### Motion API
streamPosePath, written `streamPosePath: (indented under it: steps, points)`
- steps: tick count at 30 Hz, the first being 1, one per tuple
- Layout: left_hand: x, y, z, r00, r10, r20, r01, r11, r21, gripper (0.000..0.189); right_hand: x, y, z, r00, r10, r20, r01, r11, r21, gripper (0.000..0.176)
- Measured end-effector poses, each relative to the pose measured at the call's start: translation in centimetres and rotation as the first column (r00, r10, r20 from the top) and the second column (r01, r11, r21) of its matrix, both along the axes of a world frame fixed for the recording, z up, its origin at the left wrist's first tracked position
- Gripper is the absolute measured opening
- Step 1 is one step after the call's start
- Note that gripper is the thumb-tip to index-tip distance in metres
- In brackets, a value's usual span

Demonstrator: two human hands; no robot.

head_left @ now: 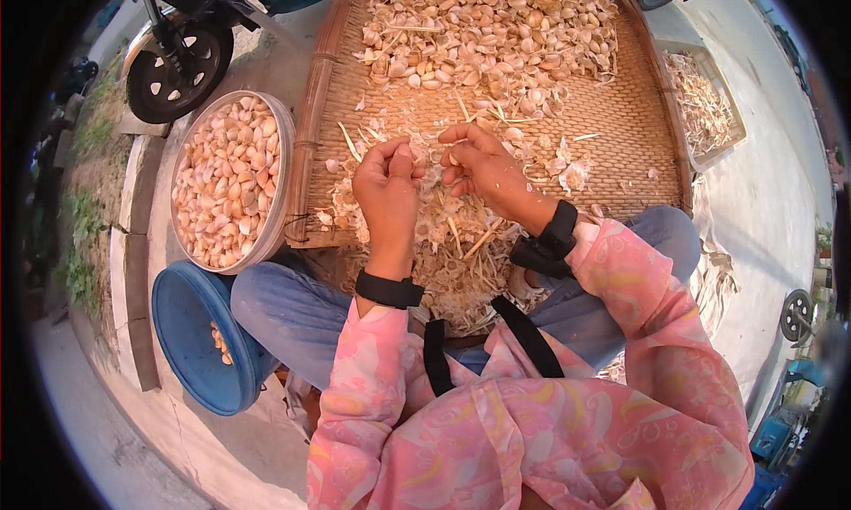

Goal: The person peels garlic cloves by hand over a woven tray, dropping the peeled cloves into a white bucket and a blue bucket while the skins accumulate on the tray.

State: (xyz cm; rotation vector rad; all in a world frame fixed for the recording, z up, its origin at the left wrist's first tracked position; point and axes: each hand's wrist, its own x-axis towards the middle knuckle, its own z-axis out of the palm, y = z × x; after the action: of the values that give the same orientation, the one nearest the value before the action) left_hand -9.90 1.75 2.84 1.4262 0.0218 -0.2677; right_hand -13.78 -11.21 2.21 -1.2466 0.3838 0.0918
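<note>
My left hand [388, 191] is closed, thumb pressed against the curled fingers; what it pinches, if anything, is hidden. Just to its right, my right hand [490, 171] has its fingers curled around a small pale garlic clove [455, 159]. Both hands hover over the near edge of a woven bamboo tray [638, 147]. Loose garlic cloves [496, 31] are heaped at the tray's far side. Papery skins and dry stalks [448, 235] lie beneath the hands and spill down between my knees.
A round tub [288, 147] full of garlic cloves stands left of the tray. Below it, a blue bucket [191, 359] holds a few cloves. A crate [709, 155] of dry stalks sits to the right. A vehicle wheel [180, 74] is at upper left.
</note>
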Motion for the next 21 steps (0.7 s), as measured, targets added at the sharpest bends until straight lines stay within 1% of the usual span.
streamPosePath:
  steps: [1, 2, 5, 6, 9, 12, 15, 17, 18, 21]
  points:
    - [0.0, -0.1, 0.0, 1.000, 0.006, 0.005, -0.006, 1.000, -0.023, 0.016, -0.1, 0.2, 0.5, 1.000, 0.008, -0.008, -0.008, 1.000, -0.007, 0.017]
    - [-0.3, -0.4, 0.0, 1.000, 0.010, 0.006, -0.009, 0.999, -0.046, 0.016, -0.3, 0.4, 1.0, 0.991, 0.126, 0.033, -0.119, 0.977, -0.177, 0.018]
    - [-1.0, -0.7, -0.3, 0.999, 0.011, -0.039, -0.015, 0.993, -0.116, 0.015, -0.3, 0.8, 0.0, 0.971, 0.191, 0.142, -0.120, 0.907, -0.403, 0.018]
    - [-1.2, -0.7, -0.4, 0.998, 0.012, -0.057, -0.020, 0.990, -0.140, 0.015, -0.3, 0.7, -0.4, 0.968, 0.171, 0.185, -0.078, 0.902, -0.425, 0.016]
    - [-1.6, -0.4, -0.3, 0.999, -0.040, -0.024, 0.040, 0.999, -0.020, 0.016, -1.1, 0.4, -0.3, 0.920, 0.272, 0.282, -0.006, 0.729, -0.685, 0.013]
    - [-1.9, 0.0, -0.2, 0.997, -0.041, -0.070, 0.036, 0.997, -0.073, 0.016, -1.5, -0.1, 1.7, 0.907, 0.346, 0.241, -0.084, 0.709, -0.700, 0.012]
    - [-1.3, 0.8, -0.6, 0.981, -0.049, -0.190, -0.015, 0.946, -0.322, 0.016, -1.7, 0.3, 1.3, 0.922, 0.294, 0.253, -0.106, 0.818, -0.565, 0.016]
    - [-1.1, 1.2, 0.2, 0.960, -0.114, -0.257, 0.003, 0.918, -0.398, 0.017, -0.7, -1.2, -1.1, 0.950, 0.190, 0.247, 0.012, 0.770, -0.638, 0.019]
    - [-1.1, 1.4, 0.7, 0.946, -0.148, -0.288, 0.007, 0.899, -0.437, 0.018, -0.3, -1.8, -1.4, 0.959, 0.138, 0.248, 0.068, 0.736, -0.674, 0.021]
    - [-1.0, 1.8, 1.1, 0.932, -0.190, -0.308, 0.030, 0.889, -0.456, 0.021, 0.0, -2.5, -0.9, 0.953, 0.221, 0.205, -0.030, 0.747, -0.664, 0.025]
